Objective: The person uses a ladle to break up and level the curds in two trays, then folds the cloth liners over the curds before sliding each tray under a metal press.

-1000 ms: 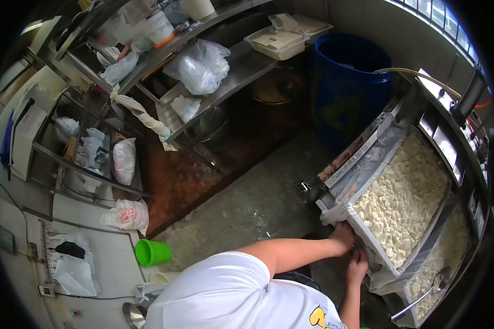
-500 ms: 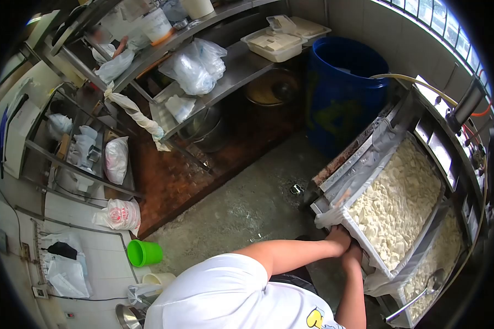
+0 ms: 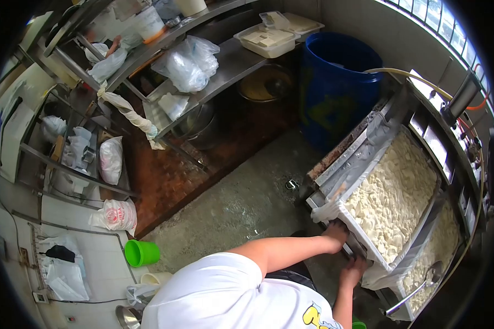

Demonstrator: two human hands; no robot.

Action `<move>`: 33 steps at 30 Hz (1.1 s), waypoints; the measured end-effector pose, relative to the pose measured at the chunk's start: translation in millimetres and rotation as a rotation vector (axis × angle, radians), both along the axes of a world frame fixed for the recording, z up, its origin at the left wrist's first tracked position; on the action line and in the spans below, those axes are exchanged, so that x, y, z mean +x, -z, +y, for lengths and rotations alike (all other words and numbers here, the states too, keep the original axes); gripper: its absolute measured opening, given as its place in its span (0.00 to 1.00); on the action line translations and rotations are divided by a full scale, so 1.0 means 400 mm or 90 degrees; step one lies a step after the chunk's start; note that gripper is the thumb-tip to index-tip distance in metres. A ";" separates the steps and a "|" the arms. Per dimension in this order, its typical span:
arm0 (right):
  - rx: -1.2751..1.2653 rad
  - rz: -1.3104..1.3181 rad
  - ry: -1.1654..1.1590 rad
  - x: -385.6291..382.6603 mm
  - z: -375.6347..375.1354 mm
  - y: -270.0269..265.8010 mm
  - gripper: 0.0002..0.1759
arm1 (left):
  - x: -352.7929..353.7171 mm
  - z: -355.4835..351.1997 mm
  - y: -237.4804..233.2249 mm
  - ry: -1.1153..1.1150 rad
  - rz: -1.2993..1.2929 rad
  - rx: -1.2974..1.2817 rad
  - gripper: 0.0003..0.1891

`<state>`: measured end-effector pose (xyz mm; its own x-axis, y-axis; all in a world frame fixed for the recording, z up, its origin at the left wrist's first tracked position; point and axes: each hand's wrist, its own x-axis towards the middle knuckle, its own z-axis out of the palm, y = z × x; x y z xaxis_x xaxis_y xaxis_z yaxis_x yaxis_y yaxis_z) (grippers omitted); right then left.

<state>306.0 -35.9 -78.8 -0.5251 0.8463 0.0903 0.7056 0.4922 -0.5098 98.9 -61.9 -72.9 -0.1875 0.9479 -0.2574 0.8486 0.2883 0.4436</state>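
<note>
A rectangular white mold, lined with pale cloth, is filled with crumbly cream-coloured curds. My left hand is at its near end, just below the bunched cloth corner; its fingertips are partly hidden against the edge. Lower right, my right hand reaches to the same end with its fingers apart, close to the hanging cloth. The two hands are separated by a small gap. A second cloth-lined mold of curds lies beside the first, with a metal-handled ladle resting across it.
A large blue barrel stands behind the molds, with a yellowish hose leading from it. Metal shelving holds bags and white tubs. A green bucket is on the left; wet concrete floor lies between.
My hands were together at the mold's near end and are now apart. The right hand moved down and right along the edge. The view shifted slightly.
</note>
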 end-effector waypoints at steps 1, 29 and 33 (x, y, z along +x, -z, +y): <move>-0.002 -0.004 0.005 0.047 -0.002 0.011 0.22 | 0.006 -0.005 0.005 0.005 -0.004 -0.002 0.27; -0.785 0.779 0.758 0.293 0.021 0.148 0.22 | 0.143 0.046 -0.003 0.058 0.145 0.016 0.20; -0.783 1.030 0.746 0.276 0.078 0.232 0.22 | 0.287 0.089 0.055 0.128 0.122 0.180 0.18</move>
